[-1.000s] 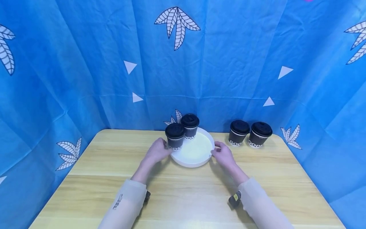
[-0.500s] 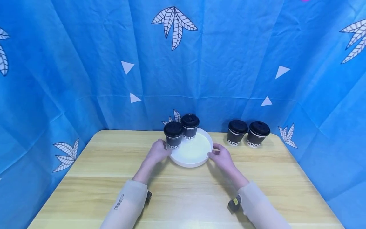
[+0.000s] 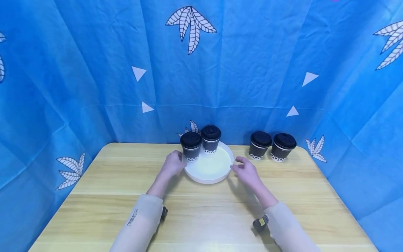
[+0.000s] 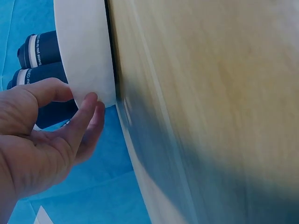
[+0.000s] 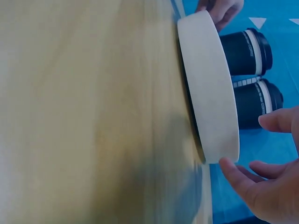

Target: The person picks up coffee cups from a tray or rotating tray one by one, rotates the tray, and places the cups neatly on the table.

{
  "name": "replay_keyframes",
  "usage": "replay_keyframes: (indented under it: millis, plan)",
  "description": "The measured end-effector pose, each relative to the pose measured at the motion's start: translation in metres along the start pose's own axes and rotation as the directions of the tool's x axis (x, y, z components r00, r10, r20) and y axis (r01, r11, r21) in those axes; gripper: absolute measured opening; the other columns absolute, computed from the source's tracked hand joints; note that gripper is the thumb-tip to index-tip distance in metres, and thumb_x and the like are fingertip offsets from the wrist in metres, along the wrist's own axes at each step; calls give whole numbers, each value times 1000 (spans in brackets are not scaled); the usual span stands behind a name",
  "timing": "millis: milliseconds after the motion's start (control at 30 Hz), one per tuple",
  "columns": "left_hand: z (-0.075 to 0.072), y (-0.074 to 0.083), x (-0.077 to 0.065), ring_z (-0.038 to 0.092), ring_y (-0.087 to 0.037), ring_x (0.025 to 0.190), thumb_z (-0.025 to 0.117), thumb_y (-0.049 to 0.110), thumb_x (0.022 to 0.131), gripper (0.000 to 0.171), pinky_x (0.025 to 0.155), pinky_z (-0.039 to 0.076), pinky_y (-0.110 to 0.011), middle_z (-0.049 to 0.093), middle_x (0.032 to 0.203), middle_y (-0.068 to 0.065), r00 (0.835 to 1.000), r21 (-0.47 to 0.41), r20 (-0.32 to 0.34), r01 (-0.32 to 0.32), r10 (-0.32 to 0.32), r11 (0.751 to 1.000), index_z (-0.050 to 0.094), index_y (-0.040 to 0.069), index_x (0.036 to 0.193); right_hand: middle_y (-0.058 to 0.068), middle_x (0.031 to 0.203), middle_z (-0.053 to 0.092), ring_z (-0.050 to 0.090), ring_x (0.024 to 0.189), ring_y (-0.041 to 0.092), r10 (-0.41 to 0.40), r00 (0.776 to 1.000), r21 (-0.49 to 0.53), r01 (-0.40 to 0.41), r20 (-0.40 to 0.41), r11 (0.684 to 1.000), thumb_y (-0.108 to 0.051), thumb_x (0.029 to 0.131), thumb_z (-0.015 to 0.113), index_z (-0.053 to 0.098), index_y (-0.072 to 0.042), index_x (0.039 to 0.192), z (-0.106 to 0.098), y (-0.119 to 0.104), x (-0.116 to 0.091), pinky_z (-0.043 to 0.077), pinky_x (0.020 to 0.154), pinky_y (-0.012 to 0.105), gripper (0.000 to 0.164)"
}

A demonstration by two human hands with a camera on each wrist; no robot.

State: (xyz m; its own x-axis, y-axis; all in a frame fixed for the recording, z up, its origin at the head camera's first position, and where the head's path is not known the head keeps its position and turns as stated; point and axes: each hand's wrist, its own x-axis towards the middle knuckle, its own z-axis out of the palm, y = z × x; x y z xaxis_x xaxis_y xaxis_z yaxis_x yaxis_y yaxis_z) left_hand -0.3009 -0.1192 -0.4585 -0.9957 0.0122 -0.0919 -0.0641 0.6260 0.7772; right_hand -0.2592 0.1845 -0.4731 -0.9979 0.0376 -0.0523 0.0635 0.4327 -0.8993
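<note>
Head view: the round white tray (image 3: 210,166) lies between the hands, level, on or just above the wooden table (image 3: 201,210). Left hand (image 3: 173,163) pinches the rim; right hand (image 3: 246,172) has thumb and fingers apart, fingertips at the opposite wall. The tray appears stiff, light and smooth. The front paper cup (image 3: 191,153) and rear paper cup (image 3: 210,145), just inside the left grip, probably weight that side; grasp opposite rims.

Smth matt tray (image 3: 214,166), wood-grain tbl (image 3: 201,217).
</note>
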Motion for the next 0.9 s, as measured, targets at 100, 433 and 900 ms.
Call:
replay_keyframes:
  millis: [100,433,900]
  plan:
    - [0,0,2,62,-23,65,66,2,89,42,53,54,-31,64,110,-22,1000,14,-10,-7,7,1000,56,-8,128,31,141,57,64,121,41,-10,1000,15,10,-6,1000,-15,101,61,45,6,150,-1,-1,7,57,97,47,57]
    - [0,1,13,64,-24,69,65,3,92,43,53,55,-30,64,118,-24,1000,25,-2,16,-16,1000,55,-6,133,26,150,52,57,131,42,-33,999,-66,32,-5,997,-9,101,59,46,8,149,-1,3,34,53,104,49,53]
    - [3,2,21,63,-25,70,60,7,99,39,51,53,-32,63,120,-23,1000,49,-12,17,-17,999,54,-5,136,26,144,57,61,126,37,-21,999,-68,23,32,997,-8,97,57,52,7,145,3,9,37,51,105,47,51]
